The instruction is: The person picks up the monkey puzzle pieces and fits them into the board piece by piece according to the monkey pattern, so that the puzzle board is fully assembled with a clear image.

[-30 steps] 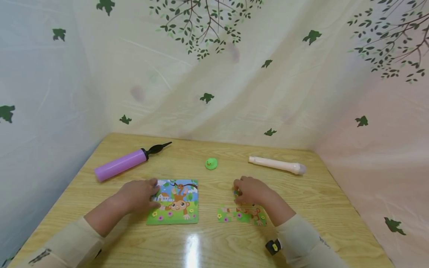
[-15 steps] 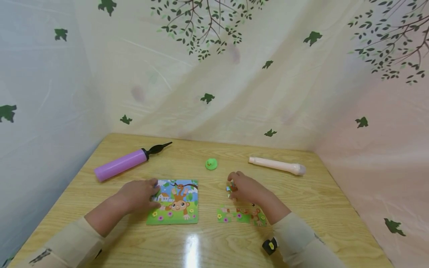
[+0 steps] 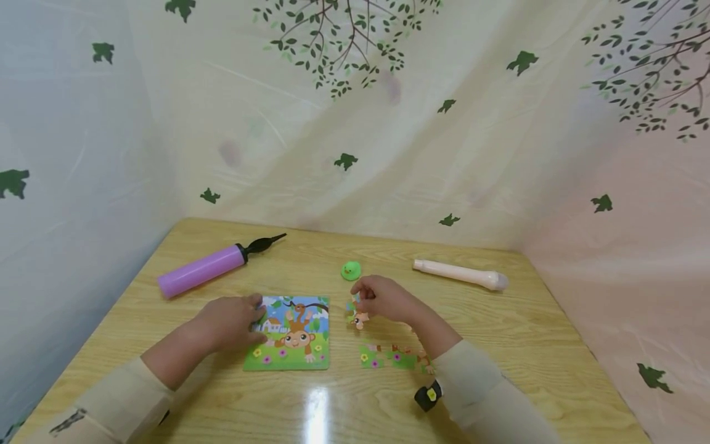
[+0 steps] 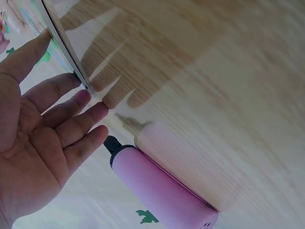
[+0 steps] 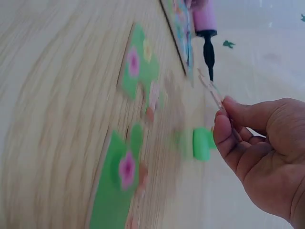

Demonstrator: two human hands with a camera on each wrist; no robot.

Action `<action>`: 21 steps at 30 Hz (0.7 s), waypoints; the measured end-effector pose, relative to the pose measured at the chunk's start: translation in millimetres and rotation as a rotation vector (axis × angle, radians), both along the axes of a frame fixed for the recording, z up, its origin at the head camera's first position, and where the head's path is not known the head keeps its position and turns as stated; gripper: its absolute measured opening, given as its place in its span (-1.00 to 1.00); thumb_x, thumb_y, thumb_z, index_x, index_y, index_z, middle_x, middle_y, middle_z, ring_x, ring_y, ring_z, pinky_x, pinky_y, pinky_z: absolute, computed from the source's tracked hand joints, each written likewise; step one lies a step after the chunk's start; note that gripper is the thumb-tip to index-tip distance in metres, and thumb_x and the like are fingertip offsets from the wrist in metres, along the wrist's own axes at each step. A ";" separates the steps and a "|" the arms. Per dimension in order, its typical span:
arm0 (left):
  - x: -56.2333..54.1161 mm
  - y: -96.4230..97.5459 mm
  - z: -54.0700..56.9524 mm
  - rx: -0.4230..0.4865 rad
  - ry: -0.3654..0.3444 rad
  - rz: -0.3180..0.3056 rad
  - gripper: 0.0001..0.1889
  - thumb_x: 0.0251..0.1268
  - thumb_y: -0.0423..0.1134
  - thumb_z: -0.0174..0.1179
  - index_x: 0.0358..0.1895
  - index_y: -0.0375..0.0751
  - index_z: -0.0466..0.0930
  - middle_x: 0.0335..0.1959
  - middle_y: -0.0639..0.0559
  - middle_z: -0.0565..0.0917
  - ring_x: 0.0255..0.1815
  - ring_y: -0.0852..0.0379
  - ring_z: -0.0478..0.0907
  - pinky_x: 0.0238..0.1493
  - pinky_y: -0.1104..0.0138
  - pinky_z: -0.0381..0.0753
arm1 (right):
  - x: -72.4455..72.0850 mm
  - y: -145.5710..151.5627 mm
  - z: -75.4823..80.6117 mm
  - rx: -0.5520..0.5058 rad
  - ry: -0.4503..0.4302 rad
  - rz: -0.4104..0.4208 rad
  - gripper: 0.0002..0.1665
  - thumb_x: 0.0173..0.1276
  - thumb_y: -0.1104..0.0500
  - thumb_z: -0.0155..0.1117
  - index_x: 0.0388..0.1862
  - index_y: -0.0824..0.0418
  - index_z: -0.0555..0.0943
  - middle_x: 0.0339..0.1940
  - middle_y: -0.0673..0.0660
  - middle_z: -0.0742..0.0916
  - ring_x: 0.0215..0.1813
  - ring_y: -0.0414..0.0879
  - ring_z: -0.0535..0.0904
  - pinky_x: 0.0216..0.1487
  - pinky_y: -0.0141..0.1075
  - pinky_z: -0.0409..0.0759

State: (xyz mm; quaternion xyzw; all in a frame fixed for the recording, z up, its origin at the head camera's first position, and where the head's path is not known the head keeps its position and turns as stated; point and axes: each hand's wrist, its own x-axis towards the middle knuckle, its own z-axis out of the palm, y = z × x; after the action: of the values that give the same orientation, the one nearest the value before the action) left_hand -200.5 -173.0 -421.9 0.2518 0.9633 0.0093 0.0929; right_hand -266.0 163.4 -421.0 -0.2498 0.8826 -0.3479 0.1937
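A square board [image 3: 302,354] printed with a monkey, a house and flowers lies on the table. My left hand [image 3: 230,324] touches its left side, fingers spread and mostly straight. In the left wrist view the fingertips meet the board's edge [image 4: 71,59]. My right hand [image 3: 385,299] pinches a jigsaw puzzle piece [image 3: 360,320] between thumb and index finger, above the table just right of the board. The right wrist view shows this piece [image 5: 214,94] nearly edge-on. Below the right hand lie green jigsaw pieces [image 3: 402,359] with flowers and brown parts; the right forearm partly covers one.
A purple hand pump [image 3: 205,269] with a black nozzle lies at the back left. A small green toy duck [image 3: 350,271] sits behind the right hand. Farther right is a pale pink microphone-shaped stick [image 3: 460,274]. A printed cloth [image 3: 277,154] hangs around the table.
My right hand has moved left and slightly away from me, carrying the puzzle piece from above the loose pieces towards the board. The left hand stays on the board's left side.
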 end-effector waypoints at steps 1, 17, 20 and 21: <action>0.0 -0.1 0.5 -0.002 -0.002 0.001 -0.27 0.21 0.21 0.25 0.28 -0.28 0.51 0.37 -0.32 0.41 0.23 -0.35 0.49 0.17 -0.15 0.54 | -0.1 -5.8 -0.1 -0.022 -0.019 0.011 -0.63 0.46 0.21 0.20 0.18 0.33 0.52 -0.29 0.10 0.60 -0.31 -0.09 0.59 -0.22 -0.18 0.71; -1.3 0.6 -0.1 0.005 -0.013 0.018 -0.28 0.20 0.19 0.27 0.28 -0.28 0.51 0.36 -0.31 0.42 0.21 -0.34 0.51 0.17 -0.13 0.55 | 4.7 -102.5 -23.5 -0.048 -0.074 0.110 -0.76 0.41 0.21 0.27 0.02 0.19 0.57 -0.38 0.00 0.60 -0.45 -0.16 0.59 -0.41 -0.35 0.67; -1.5 0.6 -0.5 0.005 -0.021 0.024 -0.28 0.20 0.19 0.27 0.29 -0.27 0.51 0.37 -0.30 0.42 0.21 -0.33 0.51 0.16 -0.13 0.56 | 5.3 -110.9 -25.8 0.010 -0.019 0.096 -0.79 0.40 0.17 0.29 -0.02 0.16 0.58 -0.38 -0.04 0.61 -0.41 -0.23 0.55 -0.36 -0.42 0.61; -1.4 0.6 -0.3 0.004 -0.023 0.024 -0.28 0.20 0.19 0.27 0.29 -0.27 0.51 0.37 -0.30 0.42 0.22 -0.33 0.51 0.16 -0.13 0.56 | 5.8 -112.9 -26.1 0.033 0.000 0.090 -0.79 0.40 0.15 0.30 -0.03 0.14 0.58 -0.37 -0.05 0.62 -0.40 -0.24 0.54 -0.34 -0.44 0.59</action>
State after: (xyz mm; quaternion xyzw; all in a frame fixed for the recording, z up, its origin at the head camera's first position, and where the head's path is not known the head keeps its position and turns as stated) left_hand -201.9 -172.5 -422.2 0.2402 0.9651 0.0152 0.1033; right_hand -260.2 50.5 -447.1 -0.2858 0.8762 -0.3242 0.2134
